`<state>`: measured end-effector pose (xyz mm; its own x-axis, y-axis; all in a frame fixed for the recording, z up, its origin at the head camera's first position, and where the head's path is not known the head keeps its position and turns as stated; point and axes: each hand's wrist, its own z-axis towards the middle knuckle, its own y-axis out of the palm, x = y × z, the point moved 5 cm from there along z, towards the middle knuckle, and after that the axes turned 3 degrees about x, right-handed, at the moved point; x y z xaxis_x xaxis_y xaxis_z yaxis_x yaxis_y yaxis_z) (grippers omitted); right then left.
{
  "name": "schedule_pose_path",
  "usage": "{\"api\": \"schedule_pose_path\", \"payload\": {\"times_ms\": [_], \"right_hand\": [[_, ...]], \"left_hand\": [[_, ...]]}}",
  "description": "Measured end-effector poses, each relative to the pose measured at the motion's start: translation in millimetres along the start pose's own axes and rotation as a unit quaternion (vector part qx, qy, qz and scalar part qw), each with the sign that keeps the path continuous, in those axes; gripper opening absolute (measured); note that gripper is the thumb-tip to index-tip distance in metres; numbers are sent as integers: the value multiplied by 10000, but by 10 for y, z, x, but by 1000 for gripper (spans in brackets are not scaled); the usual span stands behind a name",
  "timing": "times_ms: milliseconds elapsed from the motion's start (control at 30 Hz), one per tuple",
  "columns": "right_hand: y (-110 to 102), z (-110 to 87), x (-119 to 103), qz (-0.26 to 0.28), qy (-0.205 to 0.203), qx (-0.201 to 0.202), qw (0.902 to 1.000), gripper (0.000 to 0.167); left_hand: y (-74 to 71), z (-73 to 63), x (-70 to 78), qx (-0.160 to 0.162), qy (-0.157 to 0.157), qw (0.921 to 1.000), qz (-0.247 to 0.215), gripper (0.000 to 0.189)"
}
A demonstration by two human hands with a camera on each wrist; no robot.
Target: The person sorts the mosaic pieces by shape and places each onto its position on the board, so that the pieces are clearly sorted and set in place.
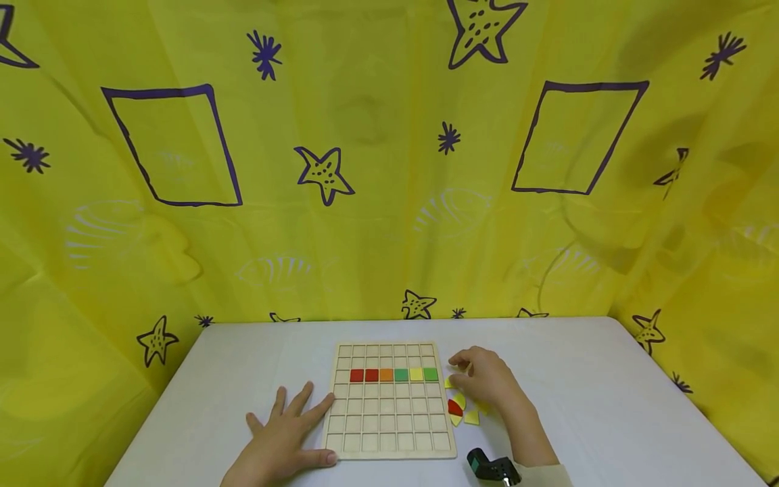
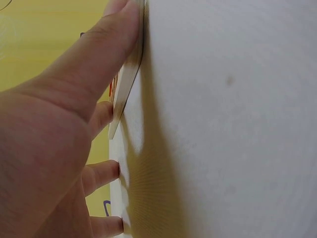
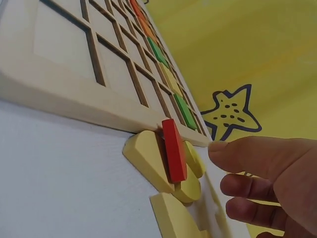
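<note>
A wooden grid board [image 1: 387, 406] lies flat on the table, one of its upper rows holding square tiles in red [image 1: 372, 375], orange [image 1: 386, 375], green [image 1: 431, 374] and yellow [image 1: 416, 374]. My left hand [image 1: 281, 436] is spread beside it, with the thumb and a fingertip touching the board's left edge. Just off the right edge hovers my right hand [image 1: 485, 379], fingers loosely bent and nothing visible between them. Beneath and near it is a small pile of yellow pieces [image 3: 148, 158], with a red piece [image 3: 175, 153] lying on top.
A white table [image 1: 243, 352] carries everything. Behind it and at both sides hangs a yellow curtain [image 1: 377, 257] with starfish drawings. A black device [image 1: 489, 467] sits at the right wrist.
</note>
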<state>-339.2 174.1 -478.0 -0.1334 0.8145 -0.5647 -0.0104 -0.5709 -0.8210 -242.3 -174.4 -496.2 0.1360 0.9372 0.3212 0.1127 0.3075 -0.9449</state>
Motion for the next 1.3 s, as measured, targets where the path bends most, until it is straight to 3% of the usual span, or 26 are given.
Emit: {"api": "schedule_pose_path", "payload": {"times_ms": [233, 767, 1300], "right_hand": [[35, -8, 22, 103, 112, -273, 9995, 29], [82, -16, 6, -14, 22, -275, 9996, 15], [72, -18, 7, 13, -58, -302, 9995, 18]], "left_hand": [[-8, -6, 4, 57, 34, 10000, 5, 102], [5, 1, 1, -14, -58, 10000, 35, 102], [8, -14, -9, 81, 58, 9999, 53, 103]]}}
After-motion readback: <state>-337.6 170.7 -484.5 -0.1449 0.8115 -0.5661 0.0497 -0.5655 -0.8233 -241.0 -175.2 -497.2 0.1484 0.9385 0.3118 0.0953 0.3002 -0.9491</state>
